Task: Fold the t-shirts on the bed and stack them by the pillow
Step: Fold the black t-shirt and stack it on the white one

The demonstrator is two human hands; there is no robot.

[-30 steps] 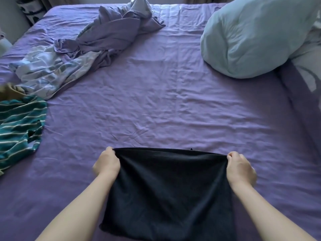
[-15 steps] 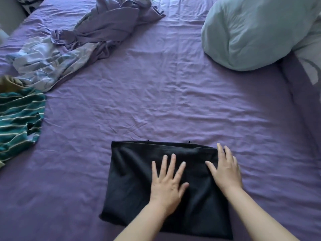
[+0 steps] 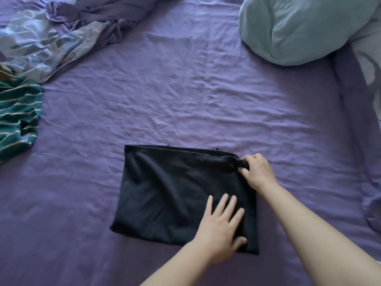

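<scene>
A person's two bare arms reach over a purple bed sheet [image 3: 185, 89], where a black t-shirt [image 3: 169, 195], folded into a rough rectangle, lies flat near the lower middle of the view; the left hand [image 3: 221, 228] rests palm-down on the shirt's near right part, fingers straight and spread, pressing the cloth to the sheet; the right hand [image 3: 256, 171] has its fingers curled around the shirt's far right corner, pinching the folded edge, which is bunched there. A pale blue-green pillow [image 3: 299, 27] sits at the upper right, well apart from the black shirt. At the left edge lies a crumpled green striped t-shirt [image 3: 17, 114] (only partly in view); beyond it, at the upper left, a heap of rumpled lilac and light blue cloth [image 3: 61, 32] lies on the sheet.
</scene>
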